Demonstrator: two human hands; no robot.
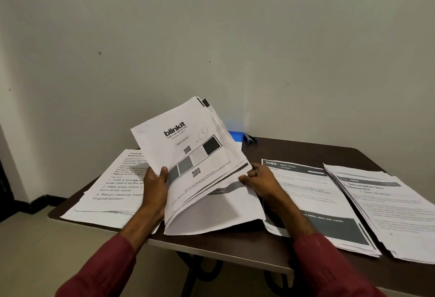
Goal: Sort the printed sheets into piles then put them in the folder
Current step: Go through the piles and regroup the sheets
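My left hand (154, 188) grips the left edge of a fanned stack of printed sheets (193, 155), raised and tilted over the table; its top sheet reads "blinkit" with QR codes. My right hand (259, 179) pinches the stack's lower right corner, fingers among the sheets. On the table lie three piles: one with numbered steps at the left (113, 186), one headed "3080 DESK / STUDY" (313, 198) right of centre, and one at the far right (395, 209). A blue folder (236, 135) peeks out behind the held stack, mostly hidden.
The dark brown table (294, 151) stands against a pale wall. A small blue and dark object (250, 138) lies by the folder at the back edge. The table's near edge runs just under the piles; pale floor shows at the lower left.
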